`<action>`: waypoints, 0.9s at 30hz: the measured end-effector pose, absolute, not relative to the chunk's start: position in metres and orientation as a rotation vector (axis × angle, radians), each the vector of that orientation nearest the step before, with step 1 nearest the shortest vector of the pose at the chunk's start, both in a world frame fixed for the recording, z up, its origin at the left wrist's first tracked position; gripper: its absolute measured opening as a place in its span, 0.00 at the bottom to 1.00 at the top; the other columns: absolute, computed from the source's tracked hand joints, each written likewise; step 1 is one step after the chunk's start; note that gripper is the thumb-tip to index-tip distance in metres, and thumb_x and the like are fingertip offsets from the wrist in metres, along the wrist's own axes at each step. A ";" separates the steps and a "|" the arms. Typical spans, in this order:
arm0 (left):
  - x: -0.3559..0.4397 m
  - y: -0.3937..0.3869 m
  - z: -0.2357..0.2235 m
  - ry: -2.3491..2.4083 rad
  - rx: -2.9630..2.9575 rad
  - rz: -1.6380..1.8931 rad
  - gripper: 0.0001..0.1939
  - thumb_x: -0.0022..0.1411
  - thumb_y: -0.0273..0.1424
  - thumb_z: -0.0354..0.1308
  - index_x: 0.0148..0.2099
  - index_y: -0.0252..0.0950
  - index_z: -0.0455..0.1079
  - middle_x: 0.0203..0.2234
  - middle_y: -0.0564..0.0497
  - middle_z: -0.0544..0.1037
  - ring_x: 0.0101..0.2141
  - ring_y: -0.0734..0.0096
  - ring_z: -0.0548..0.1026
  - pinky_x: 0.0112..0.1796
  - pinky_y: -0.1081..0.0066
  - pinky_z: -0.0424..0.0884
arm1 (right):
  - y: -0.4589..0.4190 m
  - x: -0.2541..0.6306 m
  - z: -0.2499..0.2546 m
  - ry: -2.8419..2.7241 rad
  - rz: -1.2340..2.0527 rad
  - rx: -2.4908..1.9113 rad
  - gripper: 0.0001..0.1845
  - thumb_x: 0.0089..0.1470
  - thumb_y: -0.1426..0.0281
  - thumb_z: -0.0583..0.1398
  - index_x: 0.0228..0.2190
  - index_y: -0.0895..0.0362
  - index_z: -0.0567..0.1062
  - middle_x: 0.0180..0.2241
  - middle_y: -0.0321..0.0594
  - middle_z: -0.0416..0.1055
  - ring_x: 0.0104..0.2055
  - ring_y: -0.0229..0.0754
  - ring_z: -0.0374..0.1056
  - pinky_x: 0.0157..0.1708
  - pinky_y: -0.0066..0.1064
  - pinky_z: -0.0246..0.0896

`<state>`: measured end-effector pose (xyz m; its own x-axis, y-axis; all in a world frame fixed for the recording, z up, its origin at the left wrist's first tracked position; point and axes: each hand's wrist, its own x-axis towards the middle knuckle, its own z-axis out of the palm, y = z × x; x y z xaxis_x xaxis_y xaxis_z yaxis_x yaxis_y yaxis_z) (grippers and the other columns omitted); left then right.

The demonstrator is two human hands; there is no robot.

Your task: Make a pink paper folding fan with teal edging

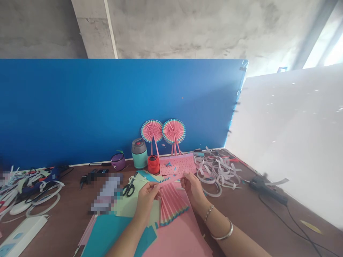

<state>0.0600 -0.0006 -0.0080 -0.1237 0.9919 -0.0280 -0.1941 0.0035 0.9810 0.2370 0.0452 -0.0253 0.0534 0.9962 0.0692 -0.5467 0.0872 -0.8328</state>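
Note:
Between my two hands stretches a narrow pink paper strip point(171, 180). My left hand point(148, 198) is closed in a pinch at the strip's left end, beside a pleated pink paper point(173, 203) with a multicoloured edge. My right hand point(192, 187) pinches the strip's other end; a bracelet and a bangle circle that wrist. The pleated paper spreads out below the strip, over pink sheets point(179, 239). Whether my left fingers also grip the pleats I cannot tell. Black-handled scissors point(129, 190) lie on pale green paper, left of my left hand.
Two round pink paper fans point(173, 131) lean on the blue partition point(80, 110). Before it stand a teal flask point(139, 155), a red tape roll point(153, 164) and a purple pot point(118, 161). Curled white strips point(218, 169) lie right, a power strip point(24, 233) left.

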 end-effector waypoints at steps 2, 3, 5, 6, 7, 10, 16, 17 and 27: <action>0.058 0.000 -0.008 1.173 0.960 1.400 0.17 0.45 0.41 0.64 0.32 0.33 0.71 0.19 0.51 0.75 0.24 0.72 0.71 0.26 0.75 0.65 | 0.045 0.237 -0.026 -0.788 1.345 -0.733 0.12 0.46 0.67 0.63 0.20 0.57 0.66 0.17 0.30 0.63 0.19 0.32 0.54 0.22 0.27 0.47; 0.058 0.001 -0.009 1.181 0.946 1.411 0.17 0.45 0.41 0.65 0.33 0.33 0.71 0.20 0.51 0.75 0.24 0.72 0.72 0.26 0.74 0.65 | 0.045 0.237 -0.026 -0.784 1.346 -0.735 0.12 0.46 0.67 0.64 0.20 0.57 0.67 0.17 0.30 0.63 0.19 0.32 0.54 0.22 0.27 0.47; 0.057 0.002 -0.010 1.199 0.920 1.438 0.18 0.44 0.41 0.65 0.34 0.33 0.72 0.21 0.50 0.76 0.26 0.70 0.73 0.26 0.74 0.65 | 0.045 0.238 -0.025 -0.781 1.359 -0.740 0.12 0.45 0.66 0.65 0.21 0.57 0.68 0.17 0.30 0.63 0.19 0.31 0.54 0.22 0.27 0.47; 0.056 0.003 -0.010 1.207 0.911 1.454 0.18 0.44 0.41 0.65 0.34 0.33 0.72 0.21 0.50 0.76 0.26 0.70 0.73 0.26 0.74 0.65 | 0.045 0.238 -0.025 -0.779 1.368 -0.743 0.12 0.44 0.65 0.66 0.21 0.57 0.69 0.18 0.30 0.63 0.19 0.31 0.53 0.22 0.26 0.47; 0.056 0.004 -0.011 1.214 0.905 1.472 0.19 0.44 0.41 0.65 0.34 0.33 0.72 0.21 0.50 0.76 0.26 0.70 0.73 0.25 0.74 0.65 | 0.045 0.238 -0.024 -0.776 1.379 -0.748 0.12 0.43 0.65 0.66 0.22 0.58 0.69 0.18 0.30 0.64 0.19 0.31 0.53 0.22 0.26 0.46; 0.054 0.005 -0.013 1.216 0.900 1.521 0.19 0.44 0.42 0.66 0.33 0.32 0.73 0.20 0.50 0.75 0.26 0.71 0.72 0.25 0.75 0.64 | 0.044 0.238 -0.021 -0.773 1.407 -0.760 0.13 0.41 0.64 0.68 0.22 0.58 0.71 0.20 0.32 0.66 0.20 0.30 0.53 0.22 0.26 0.46; 0.051 0.006 -0.015 1.122 0.879 1.542 0.21 0.46 0.41 0.66 0.39 0.33 0.72 0.23 0.52 0.75 0.27 0.72 0.72 0.25 0.75 0.64 | 0.042 0.238 -0.019 -0.755 1.426 -0.759 0.14 0.39 0.64 0.69 0.21 0.58 0.72 0.21 0.33 0.68 0.21 0.31 0.55 0.23 0.26 0.47; 0.051 0.006 -0.014 1.089 0.870 1.542 0.23 0.47 0.41 0.66 0.43 0.34 0.71 0.25 0.52 0.75 0.27 0.73 0.72 0.25 0.76 0.65 | 0.042 0.238 -0.020 -0.749 1.431 -0.763 0.14 0.38 0.63 0.69 0.21 0.58 0.72 0.21 0.33 0.68 0.22 0.31 0.55 0.23 0.26 0.47; 0.052 0.004 -0.008 0.896 0.697 1.530 0.24 0.45 0.37 0.70 0.44 0.34 0.72 0.28 0.52 0.75 0.28 0.77 0.73 0.27 0.78 0.67 | 0.041 0.237 -0.016 -0.716 1.467 -0.788 0.14 0.35 0.64 0.71 0.20 0.57 0.72 0.21 0.33 0.68 0.23 0.32 0.57 0.24 0.26 0.50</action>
